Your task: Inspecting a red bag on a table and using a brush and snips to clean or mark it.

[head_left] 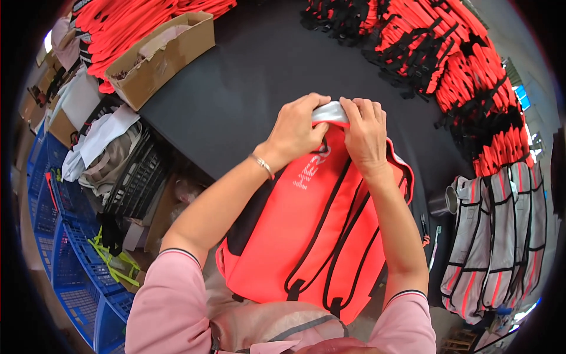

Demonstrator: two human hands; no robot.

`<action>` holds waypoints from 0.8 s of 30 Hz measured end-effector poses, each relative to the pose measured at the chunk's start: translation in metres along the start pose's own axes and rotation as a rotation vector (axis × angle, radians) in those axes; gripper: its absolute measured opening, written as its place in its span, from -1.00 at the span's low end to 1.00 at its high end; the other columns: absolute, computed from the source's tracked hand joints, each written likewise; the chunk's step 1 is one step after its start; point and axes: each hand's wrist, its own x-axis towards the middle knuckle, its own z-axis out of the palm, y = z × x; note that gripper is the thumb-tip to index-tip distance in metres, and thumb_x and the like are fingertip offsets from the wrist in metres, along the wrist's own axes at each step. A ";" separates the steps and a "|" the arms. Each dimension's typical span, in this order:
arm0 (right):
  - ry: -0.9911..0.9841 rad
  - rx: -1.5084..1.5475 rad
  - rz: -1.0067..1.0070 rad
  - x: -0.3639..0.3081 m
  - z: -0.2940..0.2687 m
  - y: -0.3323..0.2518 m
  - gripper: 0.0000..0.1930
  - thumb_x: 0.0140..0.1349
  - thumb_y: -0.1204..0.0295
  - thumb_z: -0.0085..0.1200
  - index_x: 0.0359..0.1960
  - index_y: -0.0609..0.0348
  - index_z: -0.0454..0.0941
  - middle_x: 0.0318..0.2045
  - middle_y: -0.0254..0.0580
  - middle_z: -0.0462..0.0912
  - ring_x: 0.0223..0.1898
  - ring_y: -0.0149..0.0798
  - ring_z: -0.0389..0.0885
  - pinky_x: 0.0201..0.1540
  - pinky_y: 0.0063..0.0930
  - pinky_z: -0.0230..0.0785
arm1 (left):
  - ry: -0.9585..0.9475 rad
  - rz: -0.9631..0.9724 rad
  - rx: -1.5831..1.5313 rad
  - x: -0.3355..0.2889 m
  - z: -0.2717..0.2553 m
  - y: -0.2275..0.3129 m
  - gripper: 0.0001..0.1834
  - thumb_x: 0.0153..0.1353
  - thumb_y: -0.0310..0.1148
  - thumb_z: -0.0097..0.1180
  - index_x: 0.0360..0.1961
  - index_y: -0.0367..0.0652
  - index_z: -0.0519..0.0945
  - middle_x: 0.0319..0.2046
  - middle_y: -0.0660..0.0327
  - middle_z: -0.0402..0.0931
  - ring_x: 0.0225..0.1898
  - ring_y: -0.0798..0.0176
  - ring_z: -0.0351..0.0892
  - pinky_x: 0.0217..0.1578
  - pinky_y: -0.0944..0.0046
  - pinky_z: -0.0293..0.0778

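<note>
A bright coral-red drawstring backpack (265, 236) with black cords lies across the front edge of the dark table, its lower end toward my body. My left hand (298, 127) pinches the far rim of the bag, where a silvery-white lining (330, 112) is folded out. Beside it my right hand (365, 130) grips the same rim, fingers bent over the edge. A short strip of the lining shows between the two hands. Both thumbs and part of the rim are partly hidden. Black cords (339, 236) run down the bag's front to two black tabs near its lower end.
Stacks of red pieces with black straps (413, 47) lie along the table's far right. Grey bundles with black trim (495, 236) hang at the right, near a metal cup (442, 203). A cardboard box (162, 62) stands far left. Blue plastic crates (71, 253) are at the left.
</note>
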 end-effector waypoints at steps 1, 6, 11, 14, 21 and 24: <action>0.040 -0.003 -0.014 0.002 -0.010 -0.004 -0.64 0.04 0.65 0.08 -0.06 0.22 0.54 -0.22 -0.10 0.51 -0.17 -0.06 0.52 -0.10 -0.22 0.44 | 0.006 -0.003 -0.007 -0.004 -0.004 0.012 -0.55 -0.02 -0.61 0.19 -0.01 -0.28 0.57 -0.21 -0.05 0.63 -0.17 -0.06 0.65 -0.15 0.17 0.57; 0.108 0.132 -0.053 -0.013 -0.046 -0.012 -0.61 -0.05 0.74 0.09 -0.09 0.38 0.49 -0.21 0.01 0.50 -0.18 -0.04 0.54 -0.12 -0.23 0.47 | 0.092 0.194 0.001 -0.024 -0.011 0.048 -0.44 -0.10 -0.73 0.16 0.04 -0.25 0.57 -0.21 -0.01 0.63 -0.28 -0.05 0.64 -0.23 0.19 0.58; 0.076 0.130 -0.328 -0.025 -0.111 -0.027 -0.64 -0.10 0.65 0.17 -0.16 0.42 0.53 -0.25 -0.01 0.51 -0.24 -0.05 0.57 -0.18 -0.24 0.50 | -0.049 0.391 -0.075 -0.058 -0.036 0.087 -0.45 -0.15 -0.72 0.20 0.00 -0.38 0.55 -0.32 0.03 0.60 -0.42 0.04 0.61 -0.37 0.19 0.58; -0.221 0.226 -0.417 -0.036 -0.161 -0.044 -0.61 -0.20 0.60 0.15 -0.20 0.39 0.55 -0.24 -0.01 0.54 -0.21 0.01 0.56 -0.19 -0.18 0.51 | -0.217 0.414 -0.118 -0.087 -0.050 0.104 -0.53 -0.09 -0.64 0.24 -0.04 -0.38 0.57 -0.43 0.08 0.54 -0.47 0.08 0.56 -0.42 0.19 0.54; -0.973 0.895 -0.188 -0.057 -0.206 -0.065 -0.83 0.02 0.53 0.15 -0.37 0.29 0.45 -0.41 -0.09 0.50 -0.32 -0.06 0.51 -0.30 -0.24 0.37 | -0.935 0.218 -0.505 -0.110 -0.074 0.129 -0.86 0.21 -0.38 0.22 -0.39 -0.24 0.60 -0.52 0.12 0.49 -0.43 0.07 0.50 -0.41 0.13 0.45; -1.410 1.472 0.205 -0.062 -0.192 -0.066 -0.76 0.28 0.36 0.20 -0.40 0.33 0.54 -0.58 -0.25 0.49 -0.50 -0.36 0.47 -0.39 -0.43 0.35 | -1.082 0.091 -0.983 -0.107 -0.063 0.122 -0.76 0.28 -0.36 0.17 -0.48 -0.29 0.55 -0.52 0.12 0.47 -0.40 0.13 0.47 -0.32 0.15 0.42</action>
